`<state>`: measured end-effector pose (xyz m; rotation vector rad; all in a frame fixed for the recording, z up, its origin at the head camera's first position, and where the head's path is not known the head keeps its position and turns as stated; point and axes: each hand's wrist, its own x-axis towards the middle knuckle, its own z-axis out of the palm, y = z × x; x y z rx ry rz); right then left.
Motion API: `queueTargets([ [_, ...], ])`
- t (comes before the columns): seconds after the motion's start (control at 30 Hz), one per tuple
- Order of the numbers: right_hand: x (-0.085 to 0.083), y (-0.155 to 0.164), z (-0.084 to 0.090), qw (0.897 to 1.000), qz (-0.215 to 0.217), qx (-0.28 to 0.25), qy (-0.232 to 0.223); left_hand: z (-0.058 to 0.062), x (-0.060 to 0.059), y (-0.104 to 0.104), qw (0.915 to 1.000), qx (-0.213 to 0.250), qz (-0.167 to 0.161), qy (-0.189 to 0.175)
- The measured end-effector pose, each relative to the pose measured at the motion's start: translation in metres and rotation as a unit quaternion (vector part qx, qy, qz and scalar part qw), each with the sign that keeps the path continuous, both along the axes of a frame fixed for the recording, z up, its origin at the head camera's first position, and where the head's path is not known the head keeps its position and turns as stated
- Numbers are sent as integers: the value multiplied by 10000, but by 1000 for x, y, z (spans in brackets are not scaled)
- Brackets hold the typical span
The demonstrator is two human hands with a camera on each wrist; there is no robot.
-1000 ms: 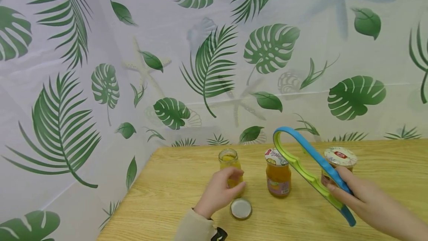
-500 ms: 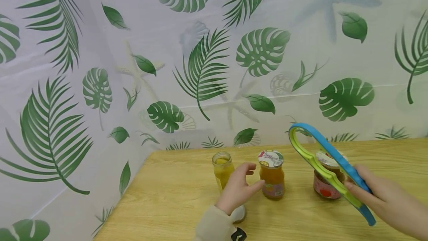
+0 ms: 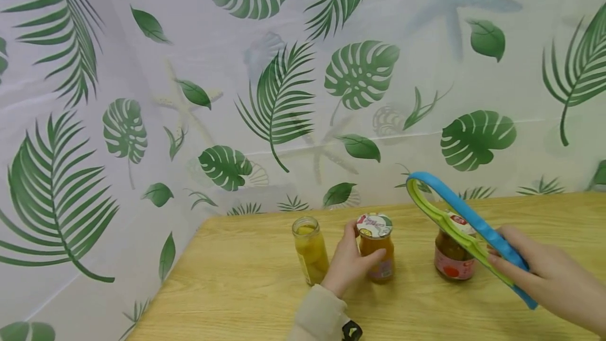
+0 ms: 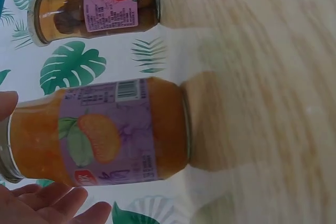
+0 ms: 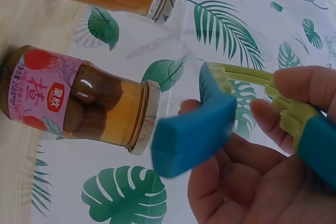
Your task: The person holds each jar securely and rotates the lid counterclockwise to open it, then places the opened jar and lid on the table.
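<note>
Wooden table (image 3: 236, 288), left hand (image 3: 349, 266) around orange jar (image 3: 376, 248)

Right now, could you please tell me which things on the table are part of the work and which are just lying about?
In use:
- left hand curled around the orange jar
- right hand holding the opener

Lying about:
- open yellow jar
- dark jar
</note>
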<state>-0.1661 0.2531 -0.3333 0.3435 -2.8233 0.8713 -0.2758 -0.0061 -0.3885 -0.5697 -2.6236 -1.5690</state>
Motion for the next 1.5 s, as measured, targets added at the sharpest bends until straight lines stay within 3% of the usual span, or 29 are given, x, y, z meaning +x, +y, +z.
queueTargets([
  [0.33,-7,2,-7,9996,-149,135,186,-7,-4,-2,9998,21,-176,84],
  [0.53,-9,2,-7,9985,-221,110,479,-8,-3,-3,9999,-7,-24,148],
  [0.77,-7,-1,-4,9975,-536,-18,460,-7,-1,-5,9998,-68,-2,-175],
  [1.03,-7,-4,-2,9937,-622,-11,931,-4,8,-12,9949,-210,-622,-765],
  [1.27,-7,-6,0,9968,-588,272,477,-1,16,-11,9918,-35,-1035,-752],
  [1.5,-7,-7,-2,9968,-492,370,514,2,22,-9,9887,-43,-1252,-825],
])
